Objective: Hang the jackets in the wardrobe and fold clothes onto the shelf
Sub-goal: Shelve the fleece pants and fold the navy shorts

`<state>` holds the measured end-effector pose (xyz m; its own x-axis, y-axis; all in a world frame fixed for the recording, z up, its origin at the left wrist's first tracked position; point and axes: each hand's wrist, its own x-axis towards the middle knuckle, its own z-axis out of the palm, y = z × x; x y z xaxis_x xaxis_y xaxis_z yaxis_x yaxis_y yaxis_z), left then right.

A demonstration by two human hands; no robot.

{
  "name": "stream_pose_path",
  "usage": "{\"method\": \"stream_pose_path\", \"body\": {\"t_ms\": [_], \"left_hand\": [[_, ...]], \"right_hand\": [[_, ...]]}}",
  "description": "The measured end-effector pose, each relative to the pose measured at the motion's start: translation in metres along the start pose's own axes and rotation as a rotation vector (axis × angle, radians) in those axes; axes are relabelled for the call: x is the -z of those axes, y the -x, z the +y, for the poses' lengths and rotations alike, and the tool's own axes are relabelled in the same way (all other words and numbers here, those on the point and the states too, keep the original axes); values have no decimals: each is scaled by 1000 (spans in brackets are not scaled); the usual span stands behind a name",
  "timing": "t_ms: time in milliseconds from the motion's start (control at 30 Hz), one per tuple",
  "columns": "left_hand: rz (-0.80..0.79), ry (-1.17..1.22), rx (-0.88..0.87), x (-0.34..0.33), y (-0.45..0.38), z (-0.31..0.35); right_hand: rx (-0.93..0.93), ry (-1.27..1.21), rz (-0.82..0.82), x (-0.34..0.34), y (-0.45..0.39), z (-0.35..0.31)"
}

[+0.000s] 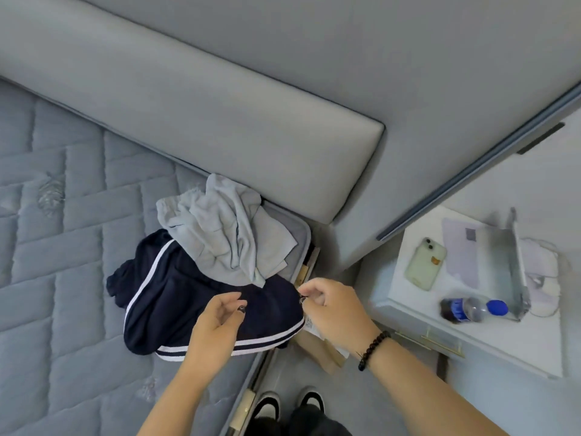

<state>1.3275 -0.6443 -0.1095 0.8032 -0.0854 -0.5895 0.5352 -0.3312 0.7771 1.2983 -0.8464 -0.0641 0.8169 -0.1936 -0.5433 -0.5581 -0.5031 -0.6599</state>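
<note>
A navy fabric garment with white stripes [201, 313] was spread on the quilted grey mattress [63, 278], directly beneath both hands. Its edge was pinched by the right hand [333, 309]; the left hand [217, 322] was held loosely curled above it, gripping nothing. A crumpled light-grey garment [226, 231] lay just beyond the hands.

At the quilted grey-blue mattress [63, 262] corner, a crumpled pale grey garment [226, 228] lies on navy white-striped clothing [176, 297]; both hands hover above, left hand [217, 322] loosely curled, right hand [330, 306] pinching its edge
</note>
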Motion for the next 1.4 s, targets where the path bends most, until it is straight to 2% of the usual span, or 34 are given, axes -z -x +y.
{"method": "stream_pose_path", "body": {"t_ms": [167,267,333,433,533,700,800,933,1100,1233,1400], "left_hand": [[166,-64,78,35,-59,-65],[476,-228,104,65,-93,-103],[675,-225,182,83,-108,-119],[750,-96,299,93,-120,-134],[709,-58,341,90,-124,-141],[623,-125,406,89,-117,-137],[553,-17,314,82,-95,-106],[430,168,109,63,-46,-42],[263,295,-11,49,25,49],[102,315,-75,39,76,108],[-57,357,-5,39,117,148]], "right_hand": [[10,18,-119,-70,-58,13],[36,30,-165,-108,-81,19],[39,40,-209,-127,-89,24],[32,48,-240,-143,-94,32],[27,61,-271,-147,-91,36],[35,90,-274,-139,-78,33],[42,95,-266,-127,-66,23],[63,99,-256,-109,-44,-3],[154,39,-211,-83,-7,-39],[385,-28,-28,-61,28,-69],[317,-345,161,-20,72,-86]]}}
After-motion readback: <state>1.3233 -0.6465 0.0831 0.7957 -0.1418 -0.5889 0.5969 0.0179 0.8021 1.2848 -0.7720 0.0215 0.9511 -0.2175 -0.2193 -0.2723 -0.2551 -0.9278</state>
